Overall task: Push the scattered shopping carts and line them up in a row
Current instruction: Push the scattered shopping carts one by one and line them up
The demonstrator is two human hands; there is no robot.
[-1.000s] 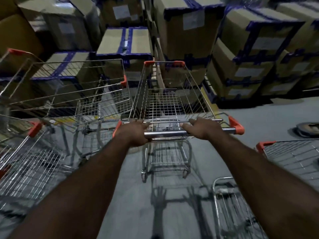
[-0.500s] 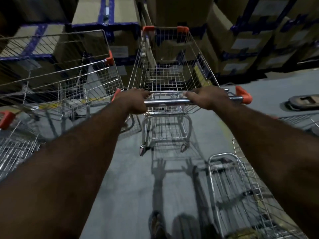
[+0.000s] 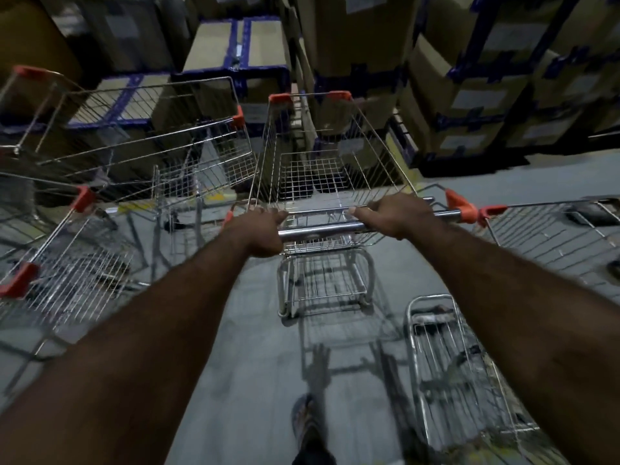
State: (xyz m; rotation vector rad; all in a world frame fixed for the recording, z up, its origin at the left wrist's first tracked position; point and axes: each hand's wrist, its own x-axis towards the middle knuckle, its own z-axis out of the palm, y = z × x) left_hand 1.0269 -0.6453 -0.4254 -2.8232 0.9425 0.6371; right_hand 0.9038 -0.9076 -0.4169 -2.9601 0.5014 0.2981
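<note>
1. Shopping cart (image 3: 335,182): nose pointing at the cardboard boxes (image 3: 352,38), just short of them.
2. Left hand (image 3: 260,234), right hand (image 3: 399,218): fingers clenched round the handle bar (image 3: 315,231); grip unchanged from a second ago.
3. Neighbour cart (image 3: 151,142) fronts the same boxes, further left. Heading held, so the row is forming; probably a final nudge remains.

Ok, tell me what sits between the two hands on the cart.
In the head view, only a bare stretch of the chrome cart handle runs between the left hand and the right hand; nothing else is on it.
</note>
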